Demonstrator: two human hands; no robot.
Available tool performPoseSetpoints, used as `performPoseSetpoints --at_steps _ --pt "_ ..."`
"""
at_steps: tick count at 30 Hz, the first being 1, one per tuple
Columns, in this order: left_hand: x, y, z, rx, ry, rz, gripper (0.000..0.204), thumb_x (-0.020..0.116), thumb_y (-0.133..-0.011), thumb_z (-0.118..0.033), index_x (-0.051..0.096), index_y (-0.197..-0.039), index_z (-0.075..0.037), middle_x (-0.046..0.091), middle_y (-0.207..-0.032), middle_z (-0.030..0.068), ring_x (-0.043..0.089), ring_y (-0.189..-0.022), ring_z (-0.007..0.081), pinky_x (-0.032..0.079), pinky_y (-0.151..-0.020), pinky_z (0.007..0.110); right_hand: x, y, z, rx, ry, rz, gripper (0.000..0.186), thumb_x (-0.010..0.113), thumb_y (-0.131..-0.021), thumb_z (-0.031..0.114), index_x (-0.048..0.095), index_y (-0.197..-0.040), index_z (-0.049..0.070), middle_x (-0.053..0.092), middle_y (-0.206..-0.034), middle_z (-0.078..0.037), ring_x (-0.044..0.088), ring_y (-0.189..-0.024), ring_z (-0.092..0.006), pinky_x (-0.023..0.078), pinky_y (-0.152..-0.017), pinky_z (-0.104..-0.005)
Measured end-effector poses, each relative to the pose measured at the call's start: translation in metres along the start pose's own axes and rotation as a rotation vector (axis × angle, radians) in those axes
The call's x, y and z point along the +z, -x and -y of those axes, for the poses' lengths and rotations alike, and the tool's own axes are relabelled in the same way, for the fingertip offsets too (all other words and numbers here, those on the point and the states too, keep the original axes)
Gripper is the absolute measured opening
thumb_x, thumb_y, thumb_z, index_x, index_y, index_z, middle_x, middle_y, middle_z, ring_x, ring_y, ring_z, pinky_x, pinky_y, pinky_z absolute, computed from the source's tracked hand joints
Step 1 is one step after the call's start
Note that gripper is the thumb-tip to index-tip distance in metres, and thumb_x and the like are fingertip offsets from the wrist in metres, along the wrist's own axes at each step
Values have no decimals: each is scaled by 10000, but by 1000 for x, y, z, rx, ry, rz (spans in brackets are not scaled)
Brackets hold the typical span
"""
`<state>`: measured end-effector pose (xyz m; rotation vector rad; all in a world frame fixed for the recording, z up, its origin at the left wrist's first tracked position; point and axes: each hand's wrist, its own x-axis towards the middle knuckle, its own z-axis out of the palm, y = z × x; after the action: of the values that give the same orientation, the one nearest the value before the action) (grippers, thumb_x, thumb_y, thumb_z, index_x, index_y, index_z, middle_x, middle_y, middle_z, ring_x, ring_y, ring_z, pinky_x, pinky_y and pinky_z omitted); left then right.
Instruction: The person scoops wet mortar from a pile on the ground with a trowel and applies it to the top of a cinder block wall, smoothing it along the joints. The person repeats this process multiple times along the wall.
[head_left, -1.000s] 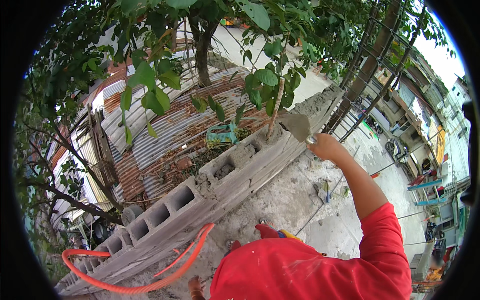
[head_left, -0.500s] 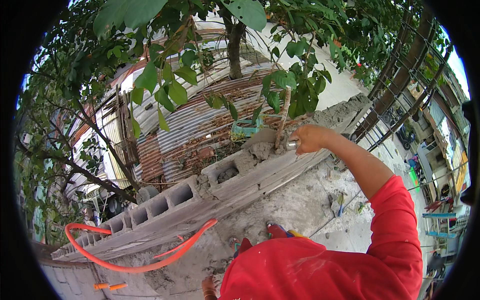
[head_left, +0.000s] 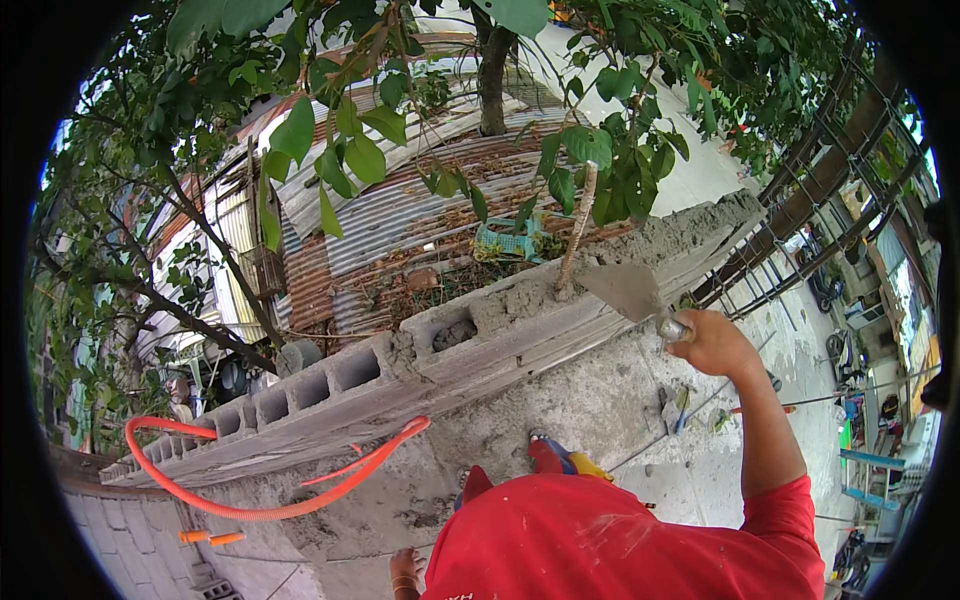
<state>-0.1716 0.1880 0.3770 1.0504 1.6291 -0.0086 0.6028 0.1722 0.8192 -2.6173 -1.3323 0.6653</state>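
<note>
Clamps right grip (head_left: 712, 345) on trowel (head_left: 625, 290) at three o'clock, can't tell left grip (head_left: 405, 566); shows block wall (head_left: 480, 368) mortared toward two, hollow cells (head_left: 357, 370) unfilled toward eight.

- Trowel blade (head_left: 625, 289): flat grey metal, matt.
- Trowel handle (head_left: 672, 328): smooth, with a metallic shine.
- Block wall (head_left: 480, 368): grey concrete, matt, coarse-faced.
- Mortar (head_left: 685, 236) along the wall top: rough, lumpy, matt.
- Upright rod (head_left: 579, 225): ribbed, dull, rust-toned metal.
- Hose (head_left: 265, 513): orange corrugated plastic, slight sheen.
- Roofing sheets (head_left: 395, 232): corrugated metal, partly rusted.
- Shirt (head_left: 600, 535): red cloth, matt, pale smears.
- Basket (head_left: 508, 241): teal openwork plastic.
</note>
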Motion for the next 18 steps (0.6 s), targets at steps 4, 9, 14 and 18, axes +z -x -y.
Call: performPoseSetpoints --at_steps 4,9,14,18 --pt "-32 -37 -12 -79 -32 55 305 588 -996 -288 627 -1221 -85 704 -1137 118 725 -854 278 513 -664 426 60 30 34 159 62 -70 429 717 -926 305 662 -1174 -40 724 -1040 -304 696 -1045 -463 556 -934 -524" --pt "-74 -87 -60 -118 279 -52 305 589 -996 -314 639 -1215 -107 704 -1114 83 706 -853 240 503 -693 429 101 53 99 253 94 -126 410 687 -968 303 628 -1178 -44 728 -1002 -311 715 -997 -466 567 -905 -538" --pt "-105 -105 -76 -15 332 14 329 580 -999 -361 640 -1224 -127 695 -1173 80 698 -956 247 511 -812 464 103 65 137 238 107 -205 423 698 -962 311 633 -1179 -46 736 -1018 -301 720 -1011 -456 562 -916 -534" --pt "-119 -110 -46 -133 267 -6 296 587 -999 -339 641 -1198 -126 690 -1095 69 691 -863 250 491 -709 446 116 40 166 311 210 -161 411 698 -960 302 638 -1188 -34 739 -1059 -288 722 -1040 -438 567 -936 -518"
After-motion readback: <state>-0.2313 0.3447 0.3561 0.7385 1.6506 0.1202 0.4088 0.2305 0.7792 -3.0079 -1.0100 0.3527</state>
